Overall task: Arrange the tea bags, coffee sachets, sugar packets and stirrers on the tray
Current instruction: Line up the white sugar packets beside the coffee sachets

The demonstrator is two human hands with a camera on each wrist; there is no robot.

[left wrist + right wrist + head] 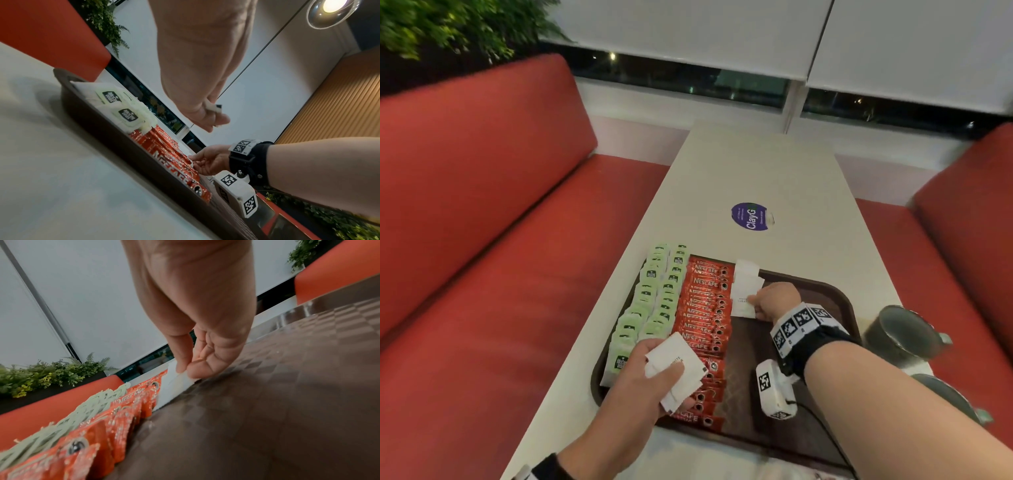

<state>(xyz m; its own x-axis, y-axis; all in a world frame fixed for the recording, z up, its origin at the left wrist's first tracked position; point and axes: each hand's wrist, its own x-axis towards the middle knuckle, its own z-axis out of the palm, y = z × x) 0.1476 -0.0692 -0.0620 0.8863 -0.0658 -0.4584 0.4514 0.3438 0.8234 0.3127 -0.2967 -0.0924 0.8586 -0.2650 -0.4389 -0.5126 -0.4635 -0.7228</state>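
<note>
A dark brown tray lies on the pale table. Green tea bags fill two columns at its left, with red Nescafe sachets overlapped in a column beside them. White sugar packets start a third column at the far end. My right hand pinches the nearest of these packets between thumb and forefinger, low on the tray floor. My left hand grips a small stack of white sugar packets above the tray's near left part. No stirrers show.
Two dark metal cups stand off the tray's right edge. A purple round sticker marks the table beyond the tray. Red bench seats flank the table on both sides. The tray's right half is bare.
</note>
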